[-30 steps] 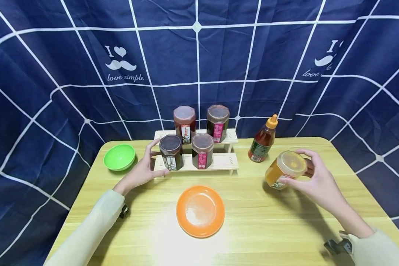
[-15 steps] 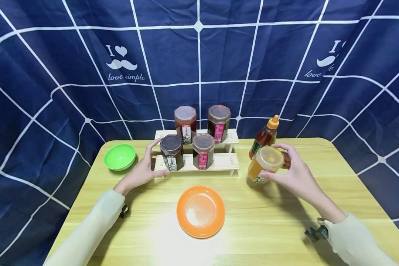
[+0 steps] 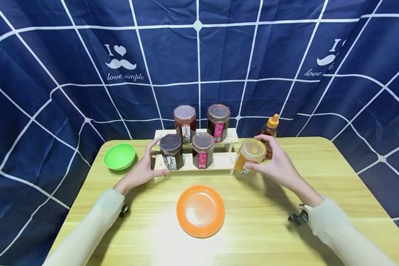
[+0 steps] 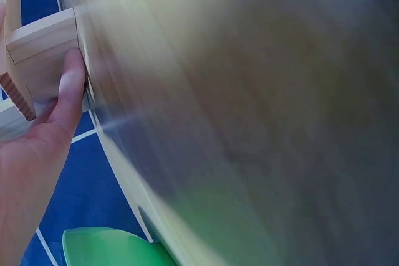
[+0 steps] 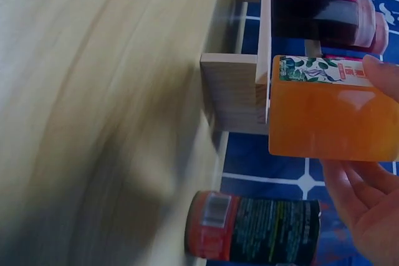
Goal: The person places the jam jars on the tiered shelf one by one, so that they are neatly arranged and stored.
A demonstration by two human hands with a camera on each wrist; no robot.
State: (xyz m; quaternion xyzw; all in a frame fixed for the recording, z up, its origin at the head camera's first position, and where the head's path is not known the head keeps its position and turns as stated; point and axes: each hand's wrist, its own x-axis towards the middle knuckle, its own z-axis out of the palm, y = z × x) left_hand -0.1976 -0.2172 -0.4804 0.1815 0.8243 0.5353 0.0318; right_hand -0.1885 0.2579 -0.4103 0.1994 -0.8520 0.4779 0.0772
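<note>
My right hand (image 3: 277,166) grips an amber honey jar (image 3: 249,157) around its sides, slightly tilted, at the right end of the two-tier wooden rack (image 3: 227,161). In the right wrist view the jar's base (image 5: 280,113) is right at the shelf's end. My left hand (image 3: 139,173) holds the rack's left end, thumb along the front of the lower tier and fingers reaching back. One finger lies against the rack's side leg (image 4: 47,54) in the left wrist view. A dark jar (image 3: 171,152) and another dark jar with a pink label (image 3: 203,151) stand on the lower tier.
On the upper tier stand a reddish jar (image 3: 185,123) and a dark jar with a pink label (image 3: 218,123). A yellow-capped sauce bottle (image 3: 272,123) stands behind my right hand, partly hidden. An orange plate (image 3: 200,231) lies in front; a green bowl (image 3: 119,157) is at left.
My right hand has carried the honey jar leftward, from the table's right side to the rack's right end. The left hand has stayed in place at the rack.
</note>
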